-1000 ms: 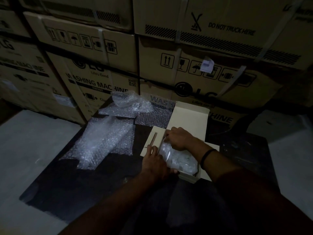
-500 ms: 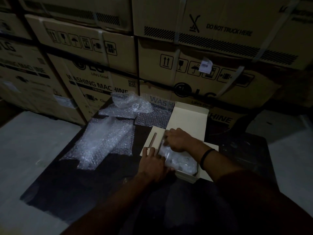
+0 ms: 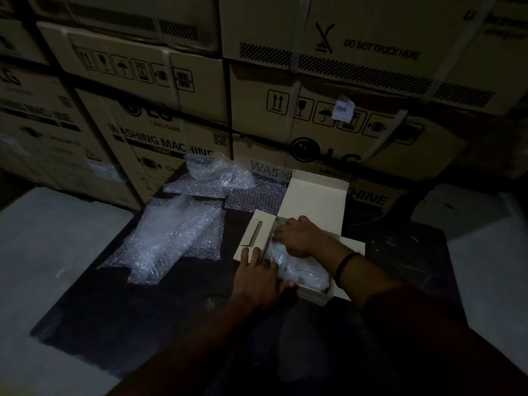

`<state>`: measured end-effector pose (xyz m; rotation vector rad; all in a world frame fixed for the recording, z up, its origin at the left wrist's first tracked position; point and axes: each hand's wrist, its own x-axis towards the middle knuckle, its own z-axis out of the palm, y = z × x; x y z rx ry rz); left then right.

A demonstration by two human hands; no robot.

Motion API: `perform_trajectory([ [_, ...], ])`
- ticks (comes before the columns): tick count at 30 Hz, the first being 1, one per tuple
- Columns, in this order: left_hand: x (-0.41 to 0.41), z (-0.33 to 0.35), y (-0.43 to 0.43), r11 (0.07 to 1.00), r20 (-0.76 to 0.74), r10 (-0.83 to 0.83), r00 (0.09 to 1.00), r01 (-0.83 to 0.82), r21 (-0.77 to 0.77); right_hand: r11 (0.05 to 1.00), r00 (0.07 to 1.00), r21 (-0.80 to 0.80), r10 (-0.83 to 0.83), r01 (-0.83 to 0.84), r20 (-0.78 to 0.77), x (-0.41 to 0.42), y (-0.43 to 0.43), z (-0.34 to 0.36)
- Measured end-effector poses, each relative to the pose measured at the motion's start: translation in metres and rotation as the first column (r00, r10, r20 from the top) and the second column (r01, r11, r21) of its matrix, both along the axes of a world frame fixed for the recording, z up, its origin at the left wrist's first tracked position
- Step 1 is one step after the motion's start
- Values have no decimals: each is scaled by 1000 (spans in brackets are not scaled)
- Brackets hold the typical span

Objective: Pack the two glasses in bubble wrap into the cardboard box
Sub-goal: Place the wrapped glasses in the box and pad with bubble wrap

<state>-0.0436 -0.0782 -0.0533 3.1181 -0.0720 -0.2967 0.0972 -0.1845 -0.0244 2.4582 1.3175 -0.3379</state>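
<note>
Seating step: wrapped bundle (image 3: 304,271) lies inside the cardboard box (image 3: 313,299), grip of right hand (image 3: 300,238) curled over it, grip of left hand (image 3: 257,271) flat on the box's left flap (image 3: 255,234); next, likely: press level, close lid (image 3: 314,198).

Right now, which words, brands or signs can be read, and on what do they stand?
"DO NOT TRUCK HERE": upper right carton.
"WASHING MACHINE", "Life's Good": left carton.
"LG": lower carton behind the small box.
White sticker and the far-left print: too blurred to read.
</note>
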Motion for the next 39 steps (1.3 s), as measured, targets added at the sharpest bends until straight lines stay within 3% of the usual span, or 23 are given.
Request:
perform_trajectory([
  [6, 4, 7, -3, 999, -99, 39, 994, -40, -9, 1000, 999, 5, -26, 26, 22, -1, -4, -9],
  [9, 12, 10, -2, 998, -168, 68, 983, -69, 4, 995, 989, -5, -100, 100, -105, 2, -2, -7],
  [11, 14, 12, -3, 997, -200, 74, 977, -72, 16, 973, 970, 142, -152, 180, -191, 6, -3, -5],
  [14, 11, 17, -5, 997, -221, 80, 972, -79, 13, 916, 966, 332, -162, 223, -202, 9, -6, -7],
  [17, 10, 18, -4, 998, -191, 57, 980, -58, -1, 929, 960, 295, -156, 223, -234, 9, -7, -11],
  [21, 6, 16, 2, 1000, 45, -11, 999, 11, -1, 945, 934, 190, -204, 266, -293, 10, -5, -15],
  [23, 7, 16, 3, 1000, 84, -30, 996, 29, 4, 955, 945, 167, -196, 245, -263, 10, -1, -17],
  [28, 9, 15, 6, 999, -95, 33, 995, -30, 33, 987, 991, 97, -120, 125, -61, 7, 10, -13],
  [33, 12, 20, 2, 998, -185, 28, 982, -16, 69, 996, 996, -5, -86, 86, 18, 7, 5, -12],
  [39, 15, 17, 0, 999, -204, 46, 978, -44, 15, 996, 999, 86, 2, -6, 53, -5, 1, -7],
])
